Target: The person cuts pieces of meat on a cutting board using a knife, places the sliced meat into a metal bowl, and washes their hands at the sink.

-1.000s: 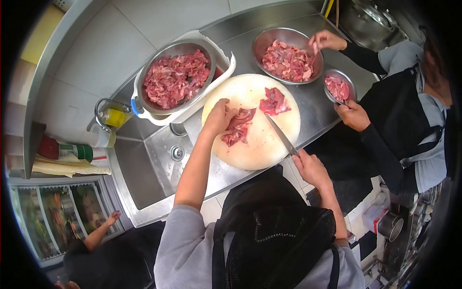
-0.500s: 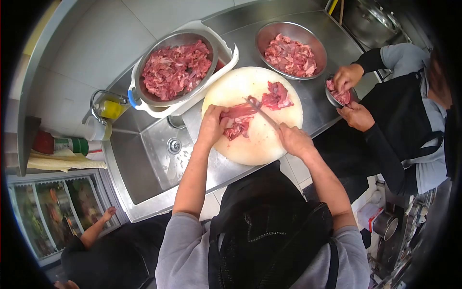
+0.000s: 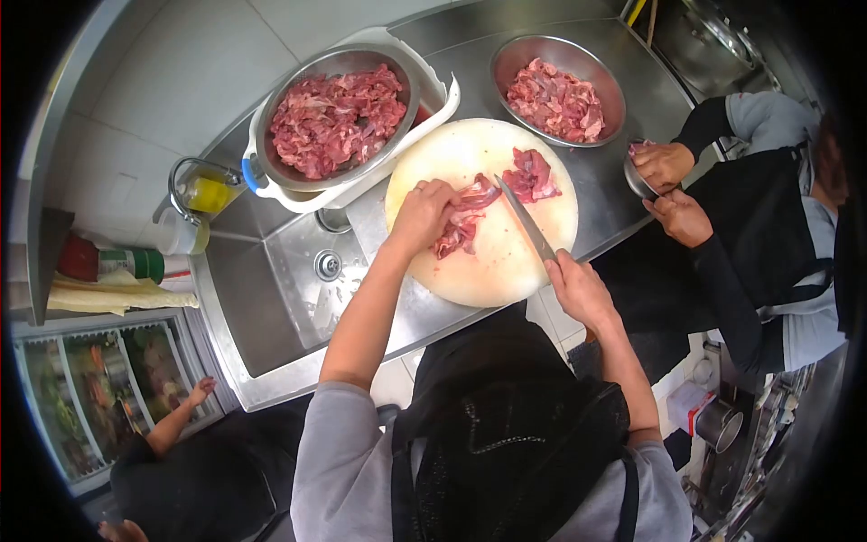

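A round white cutting board (image 3: pixel 488 262) lies beside the sink with two lots of raw meat on it. My left hand (image 3: pixel 425 215) has its fingers closed on the nearer meat (image 3: pixel 461 226), at the board's left part. In my right hand (image 3: pixel 578 286) is the handle of a long knife (image 3: pixel 533 229). The blade points up and left, its tip between that meat and a second, darker piece (image 3: pixel 535 175) at the upper right of the board.
A large metal bowl of meat (image 3: pixel 408 117) rests on a white tub (image 3: pixel 444 110) behind the sink (image 3: pixel 262 316). Another meat bowl (image 3: pixel 614 90) stands behind the board. At the right a co-worker (image 3: pixel 759 217) holds a small bowl (image 3: pixel 636 179). Another person (image 3: pixel 208 461) is at lower left.
The stretched meat under my left hand has drawn back to a shorter heap. My right hand has moved the knife right and its blade is off the meat. The co-worker's hand now covers the small bowl.
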Motion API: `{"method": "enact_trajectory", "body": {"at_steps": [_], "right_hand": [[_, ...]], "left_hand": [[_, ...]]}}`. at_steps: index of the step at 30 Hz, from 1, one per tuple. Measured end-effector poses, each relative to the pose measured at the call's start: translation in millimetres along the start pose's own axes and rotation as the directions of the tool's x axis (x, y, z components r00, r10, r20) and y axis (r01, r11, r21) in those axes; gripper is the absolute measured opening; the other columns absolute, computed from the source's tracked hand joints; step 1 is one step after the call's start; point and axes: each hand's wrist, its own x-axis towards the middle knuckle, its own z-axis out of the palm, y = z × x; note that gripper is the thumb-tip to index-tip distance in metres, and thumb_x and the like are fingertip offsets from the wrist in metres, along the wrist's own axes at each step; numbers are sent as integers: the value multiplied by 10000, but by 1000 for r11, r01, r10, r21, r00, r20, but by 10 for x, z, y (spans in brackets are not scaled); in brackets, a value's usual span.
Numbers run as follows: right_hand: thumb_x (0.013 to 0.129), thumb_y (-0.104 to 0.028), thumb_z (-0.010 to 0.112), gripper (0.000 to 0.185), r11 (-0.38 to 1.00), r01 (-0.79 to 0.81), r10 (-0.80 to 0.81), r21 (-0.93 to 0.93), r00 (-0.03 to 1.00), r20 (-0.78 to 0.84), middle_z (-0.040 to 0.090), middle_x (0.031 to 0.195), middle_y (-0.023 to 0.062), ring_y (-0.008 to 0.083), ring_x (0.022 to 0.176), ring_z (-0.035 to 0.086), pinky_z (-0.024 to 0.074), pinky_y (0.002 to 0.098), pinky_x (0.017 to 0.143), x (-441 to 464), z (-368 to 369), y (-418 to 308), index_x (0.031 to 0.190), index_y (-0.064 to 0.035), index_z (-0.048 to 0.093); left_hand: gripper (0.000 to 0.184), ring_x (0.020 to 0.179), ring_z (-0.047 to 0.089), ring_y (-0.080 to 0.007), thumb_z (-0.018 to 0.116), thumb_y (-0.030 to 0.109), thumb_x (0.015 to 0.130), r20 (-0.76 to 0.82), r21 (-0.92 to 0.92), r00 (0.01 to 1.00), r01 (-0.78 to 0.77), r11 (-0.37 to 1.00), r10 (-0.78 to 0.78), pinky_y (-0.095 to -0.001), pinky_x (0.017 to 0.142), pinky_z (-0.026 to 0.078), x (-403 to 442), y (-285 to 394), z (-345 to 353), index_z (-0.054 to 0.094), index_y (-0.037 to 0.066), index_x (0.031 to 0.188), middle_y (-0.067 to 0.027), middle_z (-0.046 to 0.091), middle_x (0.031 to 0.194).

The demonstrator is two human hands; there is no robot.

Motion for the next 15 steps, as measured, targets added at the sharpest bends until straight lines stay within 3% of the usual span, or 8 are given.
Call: {"method": "enact_trajectory", "body": {"at_steps": [3,8,11,13,15], "right_hand": [[1138,-371,503,338,1000,-10,10,9,1000,8,734,931,325,579,949,696,542,667,856,-72,-11,74,1166,-49,603],[1134,-359,513,328,997,-12,13,70,1000,-22,731,888,317,563,923,707,547,660,857,-218,11,122,1179,-48,605],[1135,-356,508,324,997,-18,17,71,1000,14,732,909,318,560,934,708,546,659,861,-234,-20,-35,1187,-52,607],[1136,-353,507,321,999,21,-24,43,998,53,733,926,319,557,944,709,546,657,863,-193,43,-131,1191,-53,607],[1136,-338,503,311,996,80,-84,38,990,117,736,980,325,552,982,709,542,660,863,-138,161,-210,1192,-51,609]], "left_hand": [[246,1113,686,-384,758,27,873,76,-113,996,48,992,-40,-461,1004,542,-72,-111,-133,738,55,1116,-148,747,1096],[240,1118,675,-395,791,45,868,168,-98,981,113,989,-95,-459,994,548,-508,63,-415,741,52,1103,-163,742,1127],[257,1114,667,-398,861,133,855,-123,-4,992,-41,999,40,-469,980,543,-525,302,-323,738,61,1069,-159,723,1158],[371,1126,654,-373,906,198,806,-6,-4,999,44,999,-44,-484,950,532,-536,265,-44,719,72,1100,-123,685,1180],[370,1108,653,-362,908,210,803,-81,17,993,84,996,-82,-482,937,529,-563,286,79,722,72,1093,-121,673,1166]]}}
